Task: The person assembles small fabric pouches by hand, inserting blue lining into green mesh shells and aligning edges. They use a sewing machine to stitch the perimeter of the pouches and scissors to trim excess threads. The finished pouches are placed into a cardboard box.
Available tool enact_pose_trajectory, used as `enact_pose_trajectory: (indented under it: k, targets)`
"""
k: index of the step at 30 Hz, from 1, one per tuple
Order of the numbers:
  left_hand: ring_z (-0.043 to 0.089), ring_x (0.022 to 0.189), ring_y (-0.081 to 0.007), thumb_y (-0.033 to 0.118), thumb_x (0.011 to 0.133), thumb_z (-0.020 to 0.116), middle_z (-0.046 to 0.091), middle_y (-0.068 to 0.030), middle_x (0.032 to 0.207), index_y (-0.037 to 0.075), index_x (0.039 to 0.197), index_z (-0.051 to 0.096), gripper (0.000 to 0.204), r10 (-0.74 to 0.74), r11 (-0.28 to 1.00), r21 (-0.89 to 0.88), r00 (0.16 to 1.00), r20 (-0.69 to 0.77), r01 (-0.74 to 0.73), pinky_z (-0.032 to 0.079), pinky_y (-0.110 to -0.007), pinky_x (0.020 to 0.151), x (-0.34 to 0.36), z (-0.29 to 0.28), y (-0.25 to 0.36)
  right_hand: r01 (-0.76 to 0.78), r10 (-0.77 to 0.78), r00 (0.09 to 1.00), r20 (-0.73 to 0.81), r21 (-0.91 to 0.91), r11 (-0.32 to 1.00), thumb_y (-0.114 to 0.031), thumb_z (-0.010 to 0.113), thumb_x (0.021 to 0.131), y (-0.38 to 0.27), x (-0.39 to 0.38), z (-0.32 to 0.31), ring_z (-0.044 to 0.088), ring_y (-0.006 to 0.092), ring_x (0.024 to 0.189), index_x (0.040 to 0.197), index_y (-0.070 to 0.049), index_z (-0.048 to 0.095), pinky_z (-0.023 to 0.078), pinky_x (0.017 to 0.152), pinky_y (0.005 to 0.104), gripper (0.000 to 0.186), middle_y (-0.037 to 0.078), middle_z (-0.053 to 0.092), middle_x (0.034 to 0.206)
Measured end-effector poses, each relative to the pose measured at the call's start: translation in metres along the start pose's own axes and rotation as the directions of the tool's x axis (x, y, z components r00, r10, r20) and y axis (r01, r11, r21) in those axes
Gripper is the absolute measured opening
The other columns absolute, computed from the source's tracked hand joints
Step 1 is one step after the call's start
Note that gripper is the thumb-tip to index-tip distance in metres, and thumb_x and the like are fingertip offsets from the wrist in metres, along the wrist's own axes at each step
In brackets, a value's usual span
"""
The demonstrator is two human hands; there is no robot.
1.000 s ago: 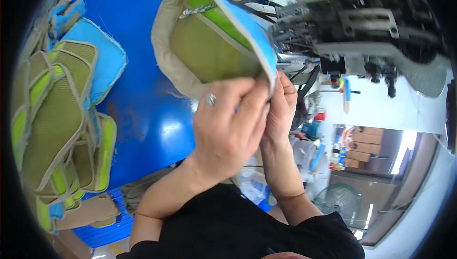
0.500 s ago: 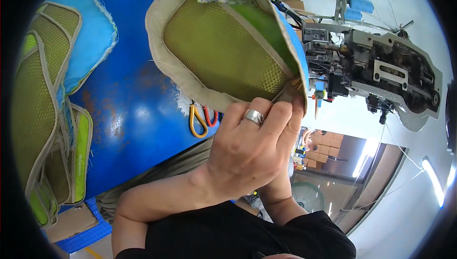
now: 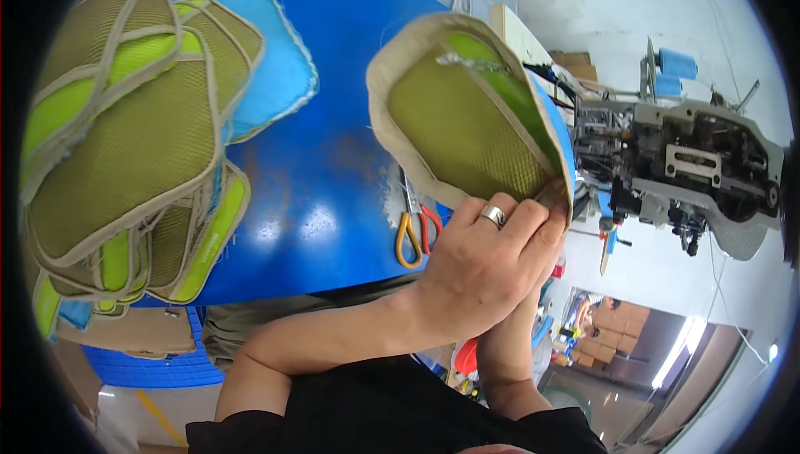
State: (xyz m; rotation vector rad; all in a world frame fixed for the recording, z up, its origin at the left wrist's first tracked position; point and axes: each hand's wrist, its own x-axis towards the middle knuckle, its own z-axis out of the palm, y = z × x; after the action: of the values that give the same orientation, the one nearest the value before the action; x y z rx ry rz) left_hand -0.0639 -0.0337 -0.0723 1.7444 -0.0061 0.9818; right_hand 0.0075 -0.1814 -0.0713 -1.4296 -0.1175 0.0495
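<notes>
My left hand point(image 3: 507, 262), with a silver ring, has its fingers closed on the tan rim of a pouch point(image 3: 454, 133). The pouch has olive mesh, a green panel, a pale braided cord and a blue outer side along its right. My right hand point(image 3: 523, 314) is mostly hidden behind the left one, its fingers out of sight. Just left of the pouch, orange-handled scissors point(image 3: 407, 241) and red-handled scissors point(image 3: 429, 230) lie on the blue table point(image 3: 325, 179).
A pile of olive, green and blue mesh pieces point(image 3: 125, 145) covers the table's left. A dark sewing machine point(image 3: 683, 162) with blue thread cones point(image 3: 677, 64) stands at the right. Below the pile are tan pieces point(image 3: 133, 329) on a blue plastic surface point(image 3: 150, 366).
The camera view has shifted. My left hand has moved across in front of my right hand, hiding its fingers. The scissors, earlier covered by my hand, now show beside the pouch.
</notes>
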Motion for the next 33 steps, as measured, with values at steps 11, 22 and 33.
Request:
enact_pose_trajectory:
  k: [11, 22, 33]
  targets:
    - [0.062, 0.081, -0.0214, 0.016, 0.082, 0.076, 0.062, -0.0050, 0.099, 0.006, 0.116, 0.069, 0.037, -0.014, 0.998, -0.068, 1.000, 0.005, 0.014, 0.047, -0.037, 0.069, 0.000, -0.003, -0.005, 0.004, -0.005, 1.000, -0.010, -0.098, 0.995, -0.015, 0.060, 0.103, -0.004, -0.006, 0.010, 0.063, 0.0080, 0.078, 0.109, -0.002, 0.068, 0.052, 0.069, 0.0237, 0.016, 0.001, 0.070, 0.094]
    - [0.060, 0.074, -0.0037, 0.010, 0.092, 0.076, 0.071, -0.0009, 0.085, 0.000, 0.098, 0.070, 0.013, -0.396, 0.877, -0.141, 0.858, 0.328, 0.459, 0.048, -0.023, 0.062, 0.058, 0.002, 0.000, 0.094, -0.088, 0.991, 0.096, -0.063, 0.994, -0.017, 0.066, 0.102, -0.006, 0.003, 0.023, 0.057, 0.0053, 0.076, 0.095, -0.001, 0.071, 0.045, 0.073, 0.0225, 0.018, -0.002, 0.067, 0.082]
    - [0.074, 0.099, -0.0224, 0.014, 0.101, 0.061, 0.074, -0.0124, 0.111, -0.002, 0.119, 0.064, 0.024, -0.597, 0.329, -0.365, 0.492, 0.634, 0.871, 0.059, -0.037, 0.091, 0.087, -0.021, 0.011, 0.474, -0.460, 0.880, 0.117, -0.163, 0.865, -0.013, 0.080, 0.080, 0.004, 0.003, 0.020, 0.066, 0.0203, 0.083, 0.104, -0.004, 0.072, 0.054, 0.075, 0.0325, 0.027, 0.010, 0.069, 0.092]
